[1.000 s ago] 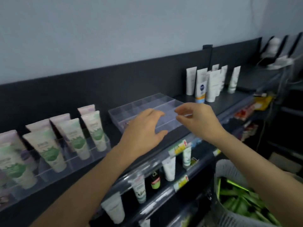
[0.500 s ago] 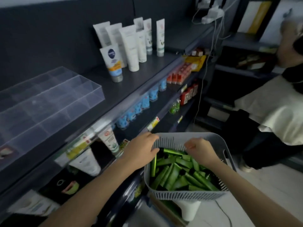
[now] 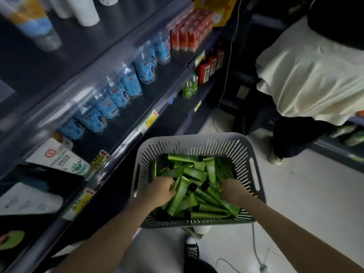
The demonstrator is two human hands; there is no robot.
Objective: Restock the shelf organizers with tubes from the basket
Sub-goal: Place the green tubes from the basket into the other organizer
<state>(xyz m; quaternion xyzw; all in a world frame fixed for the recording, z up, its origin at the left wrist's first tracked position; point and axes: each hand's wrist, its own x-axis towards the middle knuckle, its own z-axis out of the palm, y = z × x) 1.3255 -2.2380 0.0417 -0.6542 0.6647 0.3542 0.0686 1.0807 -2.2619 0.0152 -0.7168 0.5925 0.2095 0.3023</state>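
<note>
Tubes (image 3: 194,175) crowded the basket (image 3: 197,143); my left hand (image 3: 158,192) and right hand (image 3: 234,191) curled among them, hold unclear; I judged restocking barely started.

Fingertips of the left grip (image 3: 159,191) and right grip (image 3: 233,191) are buried among the green tubes (image 3: 195,174), so any hold is unclear. Blue packs (image 3: 118,93) up-left of the left grip are blurred, their labels unreadable. A bystander (image 3: 311,75) beyond the right grip is cropped by the edges.
</note>
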